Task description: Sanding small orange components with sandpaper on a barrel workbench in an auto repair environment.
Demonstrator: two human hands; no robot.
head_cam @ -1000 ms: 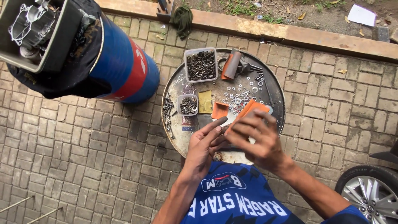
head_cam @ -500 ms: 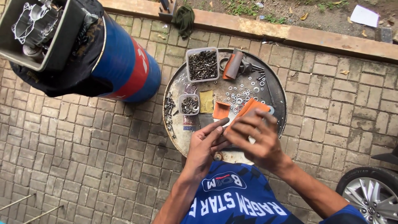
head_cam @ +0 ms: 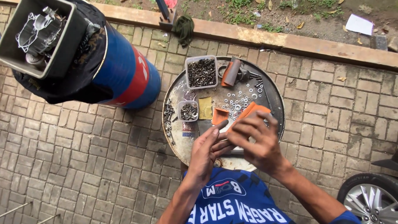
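The head camera looks straight down on a round metal tray (head_cam: 273, 97) that serves as the counter, set on a floor of brick pavers (head_cam: 83, 166). Both bare hands meet over the near half of that tray. The right hand (head_cam: 255, 141) is the upper one: its fingers are bent over a folded orange sheet (head_cam: 251, 111) of abrasive-looking paper, and the grip is pressed closed on that sheet, whose far corner sticks out beyond the fingertips. The left hand (head_cam: 207, 151) lies just beside and partly under the right, fingers stretched toward the sheet's lower edge; whether its grip pinches anything I cannot tell, since the right hand covers the spot where the two meet. On the tray beyond the hands lie a smaller orange scrap (head_cam: 219, 116), a yellow square pad (head_cam: 205, 108), a scatter of loose washers (head_cam: 238, 101), a small clear tub of small metal parts (head_cam: 188, 110), a larger clear tub of dark screws (head_cam: 201, 72) and a rust-coloured roller (head_cam: 230, 72) at the far edge. Left of the tray stands a blue drum with a red band (head_cam: 128, 76), draped with dark cloth and carrying a grey box holding a metal engine part (head_cam: 39, 33). A car wheel (head_cam: 369, 203) shows at the lower right corner.
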